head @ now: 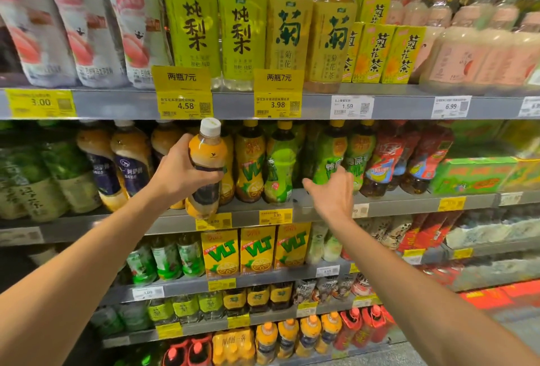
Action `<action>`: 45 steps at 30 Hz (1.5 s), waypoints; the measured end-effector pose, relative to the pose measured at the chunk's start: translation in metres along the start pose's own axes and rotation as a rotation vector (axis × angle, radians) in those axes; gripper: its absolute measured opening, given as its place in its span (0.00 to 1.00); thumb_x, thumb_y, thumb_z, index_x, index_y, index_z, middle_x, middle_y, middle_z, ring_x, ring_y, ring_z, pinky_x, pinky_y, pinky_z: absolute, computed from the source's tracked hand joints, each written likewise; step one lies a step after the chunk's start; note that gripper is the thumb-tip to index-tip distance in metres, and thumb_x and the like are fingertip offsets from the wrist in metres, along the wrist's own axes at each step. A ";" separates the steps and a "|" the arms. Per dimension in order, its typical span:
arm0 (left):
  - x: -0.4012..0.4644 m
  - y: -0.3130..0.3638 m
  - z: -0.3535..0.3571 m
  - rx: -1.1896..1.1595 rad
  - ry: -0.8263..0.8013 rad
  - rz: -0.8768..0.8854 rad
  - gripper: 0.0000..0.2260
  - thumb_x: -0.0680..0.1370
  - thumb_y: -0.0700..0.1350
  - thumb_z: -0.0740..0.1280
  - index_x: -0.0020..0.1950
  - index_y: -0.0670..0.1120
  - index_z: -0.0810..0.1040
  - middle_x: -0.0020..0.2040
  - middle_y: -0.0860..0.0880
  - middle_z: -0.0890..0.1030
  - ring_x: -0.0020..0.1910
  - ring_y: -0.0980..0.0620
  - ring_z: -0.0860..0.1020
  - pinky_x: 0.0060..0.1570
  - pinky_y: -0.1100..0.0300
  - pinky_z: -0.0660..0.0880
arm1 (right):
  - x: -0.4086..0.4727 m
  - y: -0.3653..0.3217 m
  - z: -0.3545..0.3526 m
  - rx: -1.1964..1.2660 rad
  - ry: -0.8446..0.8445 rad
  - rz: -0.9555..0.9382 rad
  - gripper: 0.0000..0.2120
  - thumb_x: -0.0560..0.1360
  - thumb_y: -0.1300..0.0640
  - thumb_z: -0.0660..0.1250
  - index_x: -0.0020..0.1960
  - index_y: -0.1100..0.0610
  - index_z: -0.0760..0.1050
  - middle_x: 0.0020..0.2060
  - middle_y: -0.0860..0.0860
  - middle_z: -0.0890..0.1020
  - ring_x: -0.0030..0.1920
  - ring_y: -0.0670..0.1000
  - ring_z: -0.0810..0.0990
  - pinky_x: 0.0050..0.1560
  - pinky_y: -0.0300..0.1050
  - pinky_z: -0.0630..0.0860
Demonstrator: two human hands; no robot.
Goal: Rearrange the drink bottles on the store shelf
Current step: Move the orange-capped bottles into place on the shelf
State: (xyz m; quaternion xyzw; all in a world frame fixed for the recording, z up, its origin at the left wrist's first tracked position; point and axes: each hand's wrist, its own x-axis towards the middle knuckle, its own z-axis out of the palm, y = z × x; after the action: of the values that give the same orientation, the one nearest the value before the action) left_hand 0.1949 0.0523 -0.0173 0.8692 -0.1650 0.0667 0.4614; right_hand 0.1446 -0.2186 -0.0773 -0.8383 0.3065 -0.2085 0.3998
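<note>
My left hand (181,170) grips a white-capped bottle (206,167), lifted before the shelf's front edge (409,205). Right hand (333,193), fingers spread, empty, nears green bottles (330,158). Mid-rearrangement; next, I judge, find its slot.

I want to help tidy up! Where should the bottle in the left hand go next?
Probably a little left, beside its twins. The left hand holds a white-capped bottle out in front of the yellow lemon tea bottles, while matching bottles stand just to the left. The right hand is open, holding nothing.
</note>
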 end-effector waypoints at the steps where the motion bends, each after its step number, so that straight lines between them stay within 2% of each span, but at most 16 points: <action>1: 0.000 0.000 0.000 0.003 -0.001 0.003 0.25 0.69 0.42 0.81 0.59 0.48 0.72 0.50 0.49 0.80 0.53 0.44 0.80 0.57 0.47 0.77 | -0.006 -0.002 0.008 0.011 -0.025 -0.025 0.47 0.71 0.43 0.75 0.78 0.64 0.58 0.69 0.59 0.72 0.67 0.60 0.74 0.58 0.56 0.75; 3: 0.000 0.000 0.001 0.005 -0.009 0.005 0.25 0.69 0.41 0.81 0.59 0.48 0.71 0.52 0.47 0.80 0.54 0.43 0.80 0.58 0.46 0.77 | -0.012 -0.010 0.019 0.050 -0.002 0.002 0.55 0.69 0.39 0.75 0.81 0.63 0.49 0.70 0.58 0.71 0.65 0.61 0.76 0.58 0.58 0.77; 6: 0.000 0.001 0.001 0.020 -0.007 0.006 0.25 0.69 0.42 0.81 0.60 0.48 0.71 0.54 0.46 0.80 0.55 0.43 0.80 0.60 0.44 0.78 | -0.022 -0.024 0.029 0.200 0.092 0.057 0.42 0.71 0.45 0.76 0.76 0.59 0.58 0.67 0.57 0.69 0.56 0.61 0.78 0.51 0.55 0.75; 8: 0.001 0.002 0.002 0.026 -0.008 0.008 0.26 0.69 0.42 0.81 0.60 0.49 0.71 0.54 0.47 0.80 0.55 0.44 0.80 0.61 0.44 0.77 | -0.027 -0.031 0.036 0.236 0.053 0.020 0.37 0.71 0.47 0.76 0.71 0.56 0.61 0.64 0.55 0.71 0.53 0.56 0.77 0.48 0.51 0.72; 10: 0.001 0.002 0.003 0.018 -0.009 0.003 0.25 0.69 0.42 0.81 0.60 0.49 0.71 0.49 0.51 0.79 0.54 0.45 0.79 0.60 0.45 0.77 | -0.025 -0.038 0.044 0.119 -0.027 -0.016 0.38 0.70 0.43 0.77 0.71 0.56 0.63 0.64 0.55 0.76 0.56 0.58 0.78 0.50 0.53 0.75; 13: 0.001 0.001 0.002 0.016 -0.008 -0.008 0.25 0.69 0.42 0.81 0.58 0.49 0.71 0.47 0.56 0.78 0.53 0.45 0.79 0.60 0.44 0.77 | -0.013 -0.039 0.044 -0.106 -0.031 -0.079 0.27 0.71 0.40 0.75 0.57 0.58 0.71 0.53 0.56 0.82 0.54 0.61 0.82 0.48 0.54 0.78; 17: 0.001 0.000 0.000 0.010 -0.003 -0.006 0.27 0.67 0.45 0.82 0.59 0.48 0.72 0.53 0.47 0.81 0.56 0.42 0.80 0.61 0.43 0.78 | 0.004 -0.031 0.026 -0.129 0.026 -0.047 0.21 0.74 0.44 0.74 0.51 0.60 0.73 0.50 0.58 0.81 0.52 0.62 0.82 0.45 0.51 0.73; 21: 0.000 -0.003 -0.001 0.007 -0.004 -0.019 0.27 0.68 0.44 0.81 0.61 0.46 0.73 0.55 0.45 0.81 0.56 0.42 0.80 0.61 0.42 0.77 | -0.002 -0.028 0.015 -0.183 -0.106 0.016 0.24 0.69 0.42 0.78 0.39 0.58 0.69 0.41 0.55 0.81 0.46 0.61 0.84 0.44 0.53 0.80; 24: -0.001 -0.001 -0.003 0.006 -0.011 -0.027 0.29 0.65 0.48 0.81 0.61 0.46 0.73 0.55 0.44 0.81 0.56 0.41 0.81 0.60 0.41 0.78 | -0.033 -0.033 0.036 -0.179 -0.177 -0.147 0.23 0.70 0.42 0.77 0.52 0.59 0.77 0.44 0.54 0.83 0.48 0.58 0.84 0.43 0.48 0.77; 27: -0.002 -0.001 -0.001 -0.019 -0.020 -0.028 0.29 0.62 0.50 0.78 0.59 0.47 0.72 0.53 0.46 0.81 0.55 0.42 0.81 0.59 0.42 0.79 | -0.041 -0.062 0.067 -0.059 -0.304 -0.125 0.39 0.67 0.40 0.77 0.69 0.57 0.66 0.59 0.54 0.79 0.54 0.60 0.83 0.43 0.53 0.82; 29: -0.002 -0.002 -0.001 -0.026 -0.027 -0.021 0.28 0.62 0.49 0.79 0.59 0.48 0.72 0.51 0.48 0.81 0.54 0.43 0.81 0.59 0.42 0.79 | -0.036 -0.076 0.077 -0.064 -0.305 -0.084 0.32 0.71 0.41 0.76 0.65 0.57 0.67 0.62 0.56 0.77 0.57 0.62 0.81 0.45 0.53 0.81; 32: 0.003 -0.004 -0.003 -0.037 -0.038 -0.007 0.26 0.67 0.44 0.81 0.59 0.48 0.71 0.48 0.52 0.79 0.54 0.44 0.80 0.60 0.43 0.78 | -0.026 -0.069 0.071 -0.145 -0.145 -0.140 0.19 0.76 0.47 0.73 0.57 0.59 0.74 0.56 0.59 0.81 0.58 0.63 0.80 0.46 0.51 0.73; 36: 0.004 -0.010 -0.004 -0.066 -0.035 0.003 0.25 0.69 0.42 0.81 0.59 0.48 0.71 0.49 0.52 0.79 0.54 0.45 0.80 0.59 0.46 0.78 | -0.010 -0.058 0.058 -0.160 -0.077 -0.148 0.17 0.73 0.48 0.76 0.49 0.61 0.76 0.48 0.59 0.83 0.49 0.62 0.84 0.44 0.52 0.80; 39: 0.006 -0.012 -0.005 -0.077 -0.053 0.004 0.26 0.69 0.40 0.80 0.61 0.47 0.71 0.53 0.48 0.80 0.54 0.45 0.81 0.59 0.48 0.78 | -0.005 -0.067 0.044 -0.316 -0.148 -0.168 0.17 0.73 0.48 0.75 0.45 0.59 0.74 0.43 0.58 0.85 0.40 0.59 0.86 0.42 0.54 0.84; 42: 0.009 -0.014 -0.006 -0.073 -0.067 0.006 0.26 0.68 0.40 0.81 0.60 0.48 0.72 0.49 0.52 0.80 0.48 0.52 0.80 0.56 0.51 0.77 | -0.018 -0.081 0.043 -0.389 -0.394 -0.101 0.19 0.76 0.48 0.73 0.41 0.60 0.69 0.35 0.59 0.84 0.26 0.54 0.85 0.29 0.47 0.83; 45: 0.009 -0.017 -0.006 -0.084 -0.055 0.005 0.26 0.68 0.39 0.81 0.60 0.47 0.72 0.49 0.50 0.80 0.50 0.47 0.81 0.56 0.49 0.79 | -0.034 -0.094 0.072 -0.220 -0.476 -0.206 0.15 0.75 0.53 0.74 0.50 0.62 0.73 0.43 0.61 0.84 0.32 0.57 0.87 0.30 0.51 0.84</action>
State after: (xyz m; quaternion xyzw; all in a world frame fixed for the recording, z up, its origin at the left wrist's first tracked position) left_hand 0.2095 0.0640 -0.0249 0.8501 -0.1824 0.0371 0.4926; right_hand 0.1953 -0.1098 -0.0485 -0.9287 0.1379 -0.0110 0.3440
